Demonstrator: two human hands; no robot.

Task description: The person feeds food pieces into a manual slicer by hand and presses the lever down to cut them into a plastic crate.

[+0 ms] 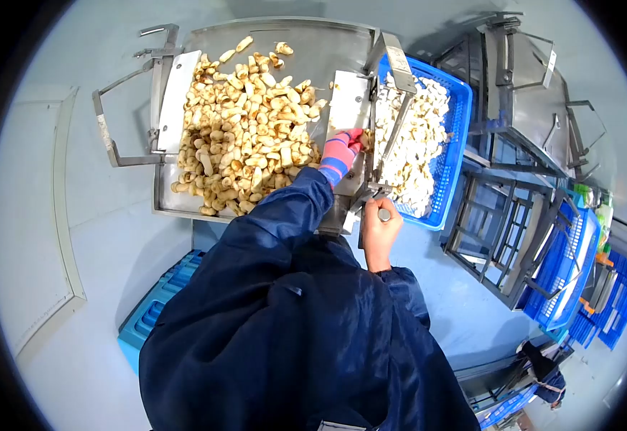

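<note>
My left hand (pixel 341 150), in a pink and blue striped glove, has its fingers together at the white board (pixel 348 108) beside the metal cutter frame; whether something is between the fingertips is hard to make out. My bare right hand (pixel 380 231) is wrapped round the handle (pixel 384 215) of the cutter, whose blade lies along the board's right side. Left of the board, a heap of brownish, stubby pieces (pixel 249 136) covers much of the steel tray (pixel 320 43). White sliced pieces (pixel 410 136) fill the blue basket (pixel 460 108) on the right.
A second metal frame with a bent handle (pixel 103 129) and white board (pixel 177 100) stands at the tray's left. Metal racks (pixel 496 230) and another blue basket (pixel 568 273) are at the right. A teal crate (pixel 152 309) sits on the floor at lower left.
</note>
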